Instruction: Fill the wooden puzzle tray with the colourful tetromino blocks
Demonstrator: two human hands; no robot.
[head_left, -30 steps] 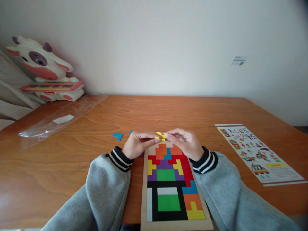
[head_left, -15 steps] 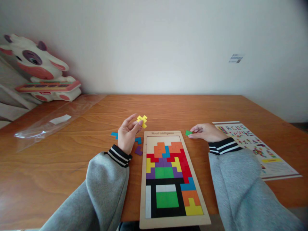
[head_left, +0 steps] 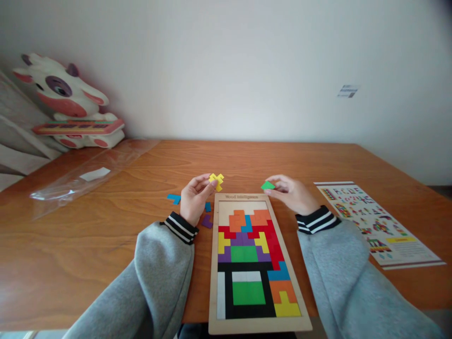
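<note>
Head view shows the wooden puzzle tray (head_left: 259, 326) packed with coloured blocks (head_left: 244, 254) through its near and middle parts; bare wood shows at the far end, so I'd judge it mostly filled. Left of the tray, a purple piece (head_left: 207, 221) and two blue pieces (head_left: 173, 198) lie unplaced. Near its far left corner, the left hand (head_left: 193, 197) pinches a yellow piece (head_left: 217, 181); near the far right corner, the right hand (head_left: 291, 193) has thumb and fingers clamped on a green piece (head_left: 268, 185).
</note>
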